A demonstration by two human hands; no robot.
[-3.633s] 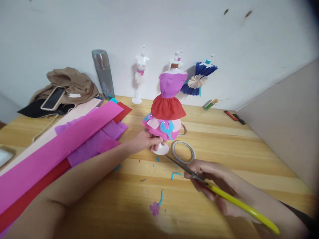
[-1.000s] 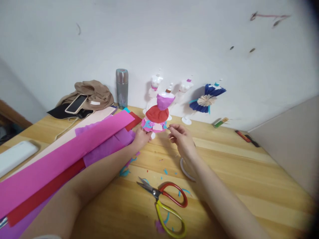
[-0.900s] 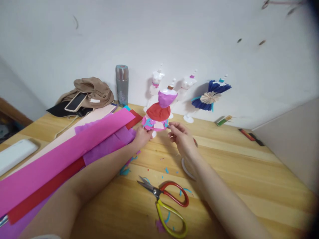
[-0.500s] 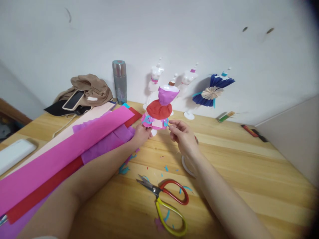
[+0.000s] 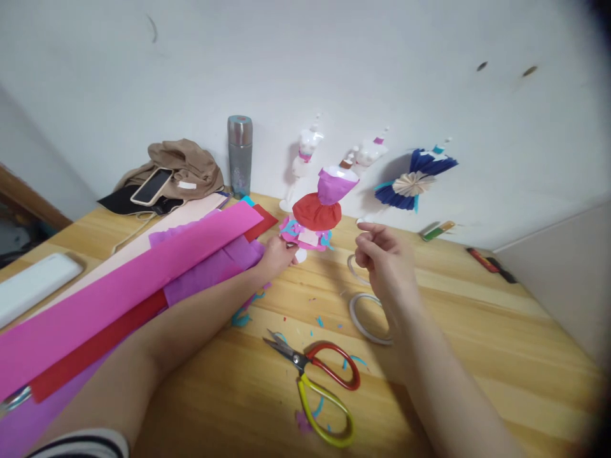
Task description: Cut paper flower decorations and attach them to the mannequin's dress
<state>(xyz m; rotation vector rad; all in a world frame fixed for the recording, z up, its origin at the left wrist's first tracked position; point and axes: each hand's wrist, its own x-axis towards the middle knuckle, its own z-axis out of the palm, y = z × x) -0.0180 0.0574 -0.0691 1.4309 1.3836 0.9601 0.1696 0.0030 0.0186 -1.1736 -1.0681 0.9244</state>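
My left hand (image 5: 279, 256) is closed around the lower part of a small mannequin, just under its skirt and beside its round white base (image 5: 300, 256). The mannequin wears a paper dress with a purple bodice (image 5: 337, 186), a red puffed skirt (image 5: 317, 212) and a pink hem (image 5: 312, 239) with blue bits and a pale pink square. My right hand (image 5: 386, 257) hovers to the right of the dress, apart from it, fingers loosely bent with a gap between thumb and forefinger; I see nothing held. Scissors (image 5: 298, 361) with red and yellow handles lie spread on the table.
Tape rolls (image 5: 366, 318) lie below my right hand. Pink paper (image 5: 143, 273) and other coloured sheets lie at left, near a thermos (image 5: 240, 159), a phone (image 5: 151, 186) and a white box-like object (image 5: 38, 289). Behind stand white mannequins (image 5: 309, 145) and one in blue (image 5: 429, 166). Paper scraps (image 5: 241, 318) are scattered.
My right hand has moved away from the skirt's hem toward the right, uncovering the tape rolls. The left hand keeps its hold on the mannequin. The view has shifted slightly.
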